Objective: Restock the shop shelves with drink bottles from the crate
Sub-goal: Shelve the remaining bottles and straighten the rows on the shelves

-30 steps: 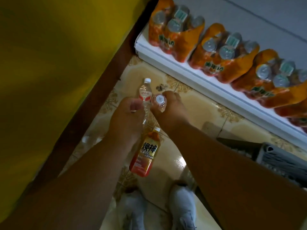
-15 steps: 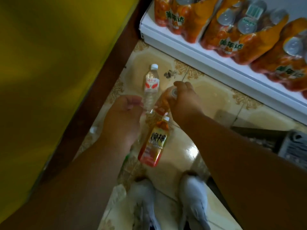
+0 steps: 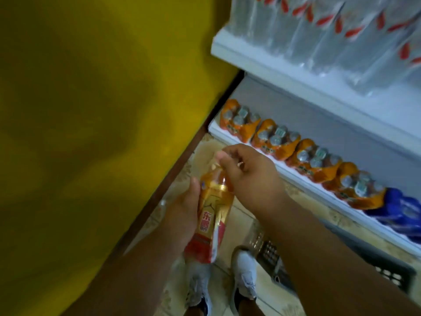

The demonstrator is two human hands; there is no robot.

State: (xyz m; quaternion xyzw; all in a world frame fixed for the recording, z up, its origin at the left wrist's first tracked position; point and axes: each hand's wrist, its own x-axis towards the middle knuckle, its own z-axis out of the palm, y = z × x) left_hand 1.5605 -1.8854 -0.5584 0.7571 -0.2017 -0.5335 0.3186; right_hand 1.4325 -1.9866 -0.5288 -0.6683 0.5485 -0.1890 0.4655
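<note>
Dim, warm indoor light, with the whole frame soft. Motion blur smears the water bottles (image 3: 330,37) at 1 o'clock. The yellow wall (image 3: 91,122) at 9 o'clock is mottled and out of focus.

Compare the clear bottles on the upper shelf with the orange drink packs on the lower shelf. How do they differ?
The clear bottles look colourless with red label marks; the orange drink packs are wrapped in orange film. The clear bottles stand on the higher shelf, the orange packs on the bottom one near the floor. Both sit in rows on white shelving.

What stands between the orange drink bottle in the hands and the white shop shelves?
Nothing visible. The orange drink bottle is held by the left hand and right hand over the tiled floor, with open air toward the white shelves.
</note>
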